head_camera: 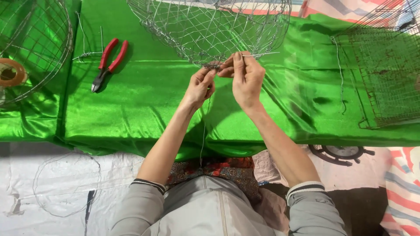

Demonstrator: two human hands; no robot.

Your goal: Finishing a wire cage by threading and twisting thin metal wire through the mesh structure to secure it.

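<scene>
A round wire mesh basket (210,26) rests on shiny green cloth (144,105) at the top centre. My left hand (200,87) pinches the basket's near rim where a thin wire (203,131) hangs down toward my lap. My right hand (246,76) is just beside it, fingers closed on a short stiff end of wire (262,54) that pokes out to the right along the rim. Both hands meet at the same spot on the rim.
Red-handled pliers (108,63) lie on the cloth to the left, with loose wire pieces (87,54) beside them. Another round mesh frame (30,48) sits at the far left, a rusty rectangular mesh cage (385,74) at the right. A wire loop (65,183) lies on the white floor sheet.
</scene>
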